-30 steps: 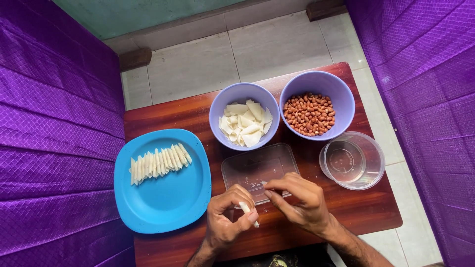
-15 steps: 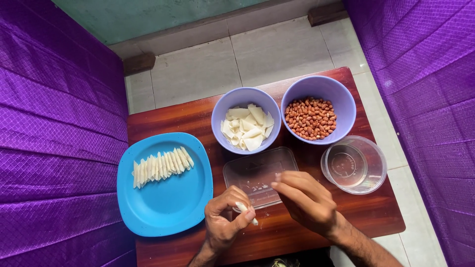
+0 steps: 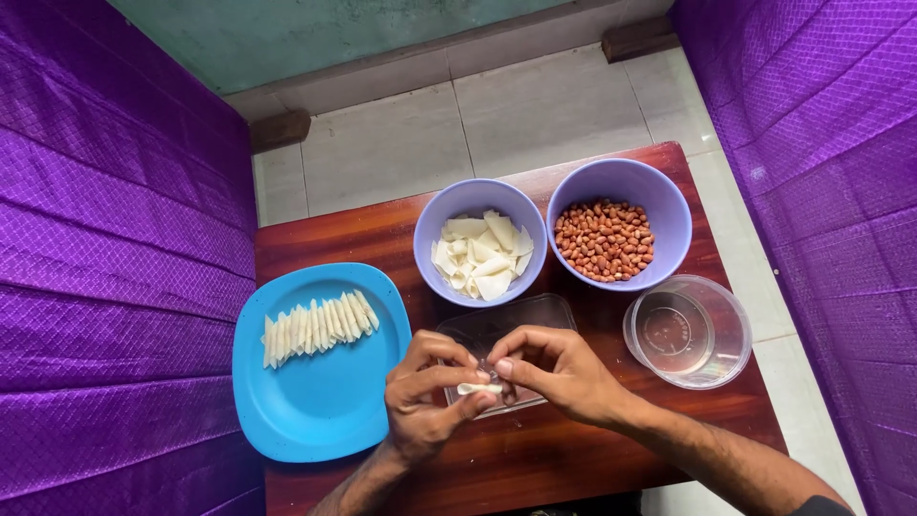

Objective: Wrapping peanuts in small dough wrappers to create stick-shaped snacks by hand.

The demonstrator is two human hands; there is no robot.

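Note:
My left hand (image 3: 427,399) and my right hand (image 3: 554,373) meet over a clear flat plastic tray (image 3: 535,315) near the table's front edge. Between their fingertips they pinch a small white rolled wrapper (image 3: 478,389). Behind the tray stands a lilac bowl (image 3: 435,244) filled with white folded wrapper pieces (image 3: 480,254). To its right a second lilac bowl (image 3: 669,205) holds peanuts (image 3: 604,239). On the left lies a blue square plate (image 3: 315,401) with a row of several finished white rolls (image 3: 317,325).
A clear round plastic container (image 3: 690,333) sits at the right of the dark wooden table (image 3: 353,234). Purple quilted cloth (image 3: 105,239) hangs on both sides. Pale floor tiles (image 3: 497,115) lie beyond the table.
My right hand has moved left to meet my left hand, and both now pinch the white wrapper that the left hand held alone.

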